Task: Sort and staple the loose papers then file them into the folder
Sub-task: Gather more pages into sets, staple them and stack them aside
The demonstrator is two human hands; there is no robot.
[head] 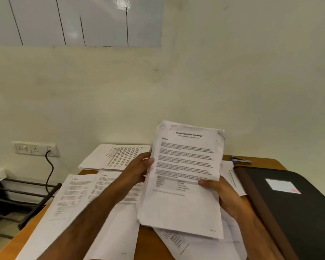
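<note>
Both hands hold up a thick sheaf of printed papers (184, 173), tilted toward me above the desk. My left hand (139, 169) grips its left edge, thumb on the front page. My right hand (219, 192) grips the right side lower down, thumb on the page. The top sheet has a heading and a small table. More loose papers (79, 199) lie spread on the desk at the left, and others (191, 244) lie under the sheaf. A black folder (293, 209) with a white label lies shut at the right. A stapler (241, 160) rests behind the folder.
Another stack of printed pages (116, 156) sits against the wall at the back of the wooden desk (148, 239). A wall socket with a black cable (49, 166) is at the left, above a dark metal rack (23, 199) beside the desk.
</note>
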